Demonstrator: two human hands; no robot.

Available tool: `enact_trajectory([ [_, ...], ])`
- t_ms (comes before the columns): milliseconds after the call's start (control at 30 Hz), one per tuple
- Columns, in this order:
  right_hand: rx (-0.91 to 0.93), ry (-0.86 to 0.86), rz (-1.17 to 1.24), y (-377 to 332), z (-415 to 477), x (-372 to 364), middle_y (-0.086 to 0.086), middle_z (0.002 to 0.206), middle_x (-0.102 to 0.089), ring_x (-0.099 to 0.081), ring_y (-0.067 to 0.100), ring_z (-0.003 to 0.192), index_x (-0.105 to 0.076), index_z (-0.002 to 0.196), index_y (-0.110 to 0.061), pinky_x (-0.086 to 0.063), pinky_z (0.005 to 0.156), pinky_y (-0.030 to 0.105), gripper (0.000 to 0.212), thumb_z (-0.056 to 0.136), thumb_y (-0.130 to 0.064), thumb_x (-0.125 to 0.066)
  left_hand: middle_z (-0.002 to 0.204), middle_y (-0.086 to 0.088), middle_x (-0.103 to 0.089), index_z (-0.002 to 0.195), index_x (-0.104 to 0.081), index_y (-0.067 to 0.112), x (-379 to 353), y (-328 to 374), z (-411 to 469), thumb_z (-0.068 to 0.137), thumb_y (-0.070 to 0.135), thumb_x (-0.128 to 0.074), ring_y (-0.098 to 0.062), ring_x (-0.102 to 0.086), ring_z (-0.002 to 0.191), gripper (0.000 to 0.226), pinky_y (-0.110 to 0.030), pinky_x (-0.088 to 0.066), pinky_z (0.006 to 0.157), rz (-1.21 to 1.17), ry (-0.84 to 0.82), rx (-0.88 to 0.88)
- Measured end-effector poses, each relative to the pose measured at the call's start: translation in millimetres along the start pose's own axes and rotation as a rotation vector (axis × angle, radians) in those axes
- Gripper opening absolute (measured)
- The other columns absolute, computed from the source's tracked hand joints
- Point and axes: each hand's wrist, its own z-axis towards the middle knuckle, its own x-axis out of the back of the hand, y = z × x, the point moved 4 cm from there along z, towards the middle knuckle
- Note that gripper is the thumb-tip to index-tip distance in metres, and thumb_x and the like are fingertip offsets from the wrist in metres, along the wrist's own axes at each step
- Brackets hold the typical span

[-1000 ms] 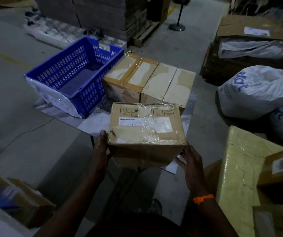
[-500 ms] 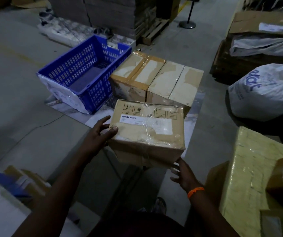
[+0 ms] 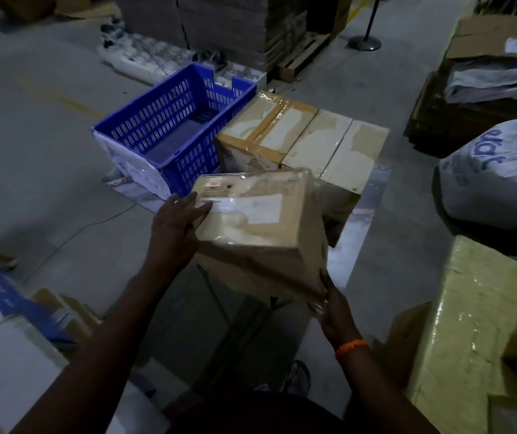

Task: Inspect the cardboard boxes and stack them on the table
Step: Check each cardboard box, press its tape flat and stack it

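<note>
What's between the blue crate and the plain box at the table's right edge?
The brown-taped box, flush against the plain box and right beside the blue crate, seen in the head view.

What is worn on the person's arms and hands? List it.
No sleeves show on either arm. The left hand and the right hand wear no gloves. A thin orange band circles the right wrist. No watch shows.

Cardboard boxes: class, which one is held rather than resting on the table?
The tilted, labelled box, between the left hand and right hand; the two taped boxes sit behind it on the table.
</note>
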Motion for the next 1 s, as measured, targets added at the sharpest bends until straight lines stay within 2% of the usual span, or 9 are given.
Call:
enact_trajectory([
  [67, 0.048, -0.008, -0.1, -9.6, 8.8, 9.5, 0.011, 0.143, -0.059, -0.063, 0.023, 0.121, -0.062, 0.133, -0.022, -0.059, 0.09, 0.03, 0.036, 0.1, -0.006, -0.065, 0.151, -0.011, -0.052, 0.145, -0.056, 0.021, 1.9, 6.1, -5.0, 0.102, 0.028, -0.051, -0.026, -0.049, 0.135, 0.044, -0.036, -0.038, 0.109, -0.128, -0.081, 0.136],
  [133, 0.101, -0.001, -0.075, -24.4, 12.5, 14.8, 0.01, 0.146, -0.049, -0.055, 0.03, 0.131, -0.061, 0.135, -0.021, -0.061, 0.084, 0.026, 0.051, 0.094, 0.008, -0.067, 0.157, -0.009, -0.045, 0.151, -0.046, 0.032, -6.8, 5.9, -15.0, 0.097, 0.053, -0.038, -0.026, -0.048, 0.137, 0.058, -0.039, -0.038, 0.111, -0.306, -0.191, 0.337],
  [233, 0.128, 0.067, 0.084, -57.4, 2.1, 17.2, 0.003, 0.129, -0.064, -0.064, 0.026, 0.122, -0.055, 0.137, -0.016, -0.062, 0.077, 0.033, 0.061, 0.082, -0.018, -0.081, 0.149, 0.0, -0.053, 0.147, -0.046, 0.045, -16.6, 8.6, -31.0, 0.086, 0.083, -0.033, -0.02, -0.053, 0.135, 0.073, -0.041, -0.044, 0.107, -0.518, -0.214, 0.484],
  [333, 0.252, 0.106, -0.003, -84.2, -15.0, 14.5, 0.006, 0.125, -0.071, -0.07, 0.023, 0.115, -0.055, 0.131, -0.013, -0.061, 0.091, 0.04, 0.069, 0.072, -0.027, -0.086, 0.127, 0.015, -0.063, 0.129, -0.055, 0.054, -27.0, 14.2, -44.3, 0.062, 0.102, -0.042, -0.003, -0.066, 0.11, 0.084, -0.033, -0.052, 0.091, -0.855, -0.243, 0.6],
  [367, 0.298, 0.113, -0.049, -90.6, -20.1, 14.1, 0.006, 0.125, -0.071, -0.071, 0.021, 0.114, -0.054, 0.131, -0.012, -0.061, 0.091, 0.039, 0.067, 0.074, -0.025, -0.087, 0.131, 0.011, -0.061, 0.129, -0.054, 0.054, -31.5, 11.7, -48.8, 0.059, 0.103, -0.045, -0.006, -0.065, 0.111, 0.086, -0.036, -0.052, 0.094, -0.882, -0.252, 0.61],
  [433, 0.366, 0.12, -0.129, -97.5, -25.1, 17.7, 0.003, 0.125, -0.069, -0.07, 0.015, 0.112, -0.054, 0.13, -0.013, -0.061, 0.086, 0.031, 0.06, 0.08, -0.021, -0.086, 0.144, 0.003, -0.055, 0.143, -0.048, 0.049, -37.8, 8.9, -54.1, 0.071, 0.093, -0.049, -0.017, -0.061, 0.12, 0.085, -0.046, -0.053, 0.101, -0.861, -0.264, 0.592],
  [567, 0.412, 0.171, -0.162, -99.0, -24.7, 28.8, 0.002, 0.125, -0.067, -0.07, 0.012, 0.111, -0.052, 0.123, -0.021, -0.061, 0.084, 0.027, 0.053, 0.083, -0.015, -0.086, 0.14, 0.007, -0.058, 0.144, -0.043, 0.054, -52.0, 11.5, -53.1, 0.086, 0.071, -0.056, -0.019, -0.061, 0.121, 0.062, -0.047, -0.053, 0.101, -0.867, -0.296, 0.55],
  [800, 0.385, 0.232, -0.212, -78.0, -24.0, 44.8, -0.001, 0.127, -0.064, -0.066, 0.012, 0.114, -0.049, 0.126, -0.023, -0.06, 0.08, 0.023, 0.056, 0.083, -0.022, -0.086, 0.143, 0.006, -0.057, 0.146, -0.044, 0.051, -87.8, 2.1, -59.8, 0.084, 0.073, -0.06, -0.021, -0.059, 0.124, 0.068, -0.054, -0.05, 0.105, -0.867, -0.313, 0.595],
  [1000, 0.347, 0.218, -0.161, -89.0, -6.7, 44.2, 0.002, 0.119, -0.073, -0.073, 0.008, 0.101, -0.058, 0.13, -0.01, -0.059, 0.074, 0.02, 0.055, 0.083, -0.02, -0.086, 0.145, 0.002, -0.057, 0.148, -0.046, 0.046, -87.6, -1.1, -42.0, 0.085, 0.07, -0.061, -0.022, -0.06, 0.125, 0.069, -0.051, -0.051, 0.103, -0.816, -0.284, 0.577],
])
